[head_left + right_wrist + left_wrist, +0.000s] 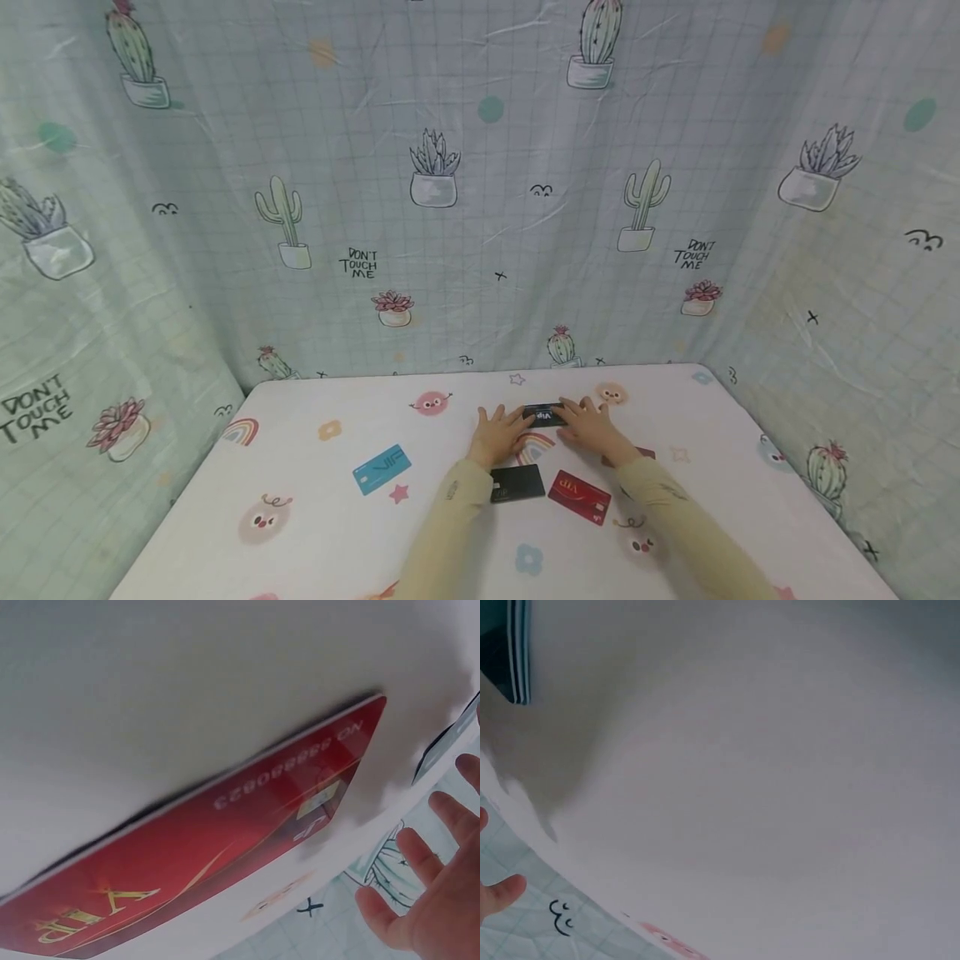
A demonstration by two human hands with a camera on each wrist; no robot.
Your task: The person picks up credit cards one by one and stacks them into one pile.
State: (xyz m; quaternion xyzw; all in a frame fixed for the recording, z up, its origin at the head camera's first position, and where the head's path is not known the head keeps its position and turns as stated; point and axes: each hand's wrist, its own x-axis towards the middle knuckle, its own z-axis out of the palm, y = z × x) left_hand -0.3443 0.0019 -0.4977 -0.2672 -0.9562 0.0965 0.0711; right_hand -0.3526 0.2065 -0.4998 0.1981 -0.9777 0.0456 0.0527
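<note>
Near the far edge of the table, a black VIP card (542, 415) lies between the two hands. My left hand (495, 437) touches its left end, fingers spread. At the right end, my right hand (588, 427) rests with extended fingers, also seen in the right wrist view (442, 877). Under the right wrist a dark red card (645, 454) is partly hidden. Beside the left sleeve lies another black card (519, 483), its left edge covered. A red VIP card (580, 497) lies tilted between the forearms.
A blue VIP card (382, 469) lies to the left on the white printed tablecloth (315, 533). Curtains with cactus prints (480, 250) stand behind the table and along both sides.
</note>
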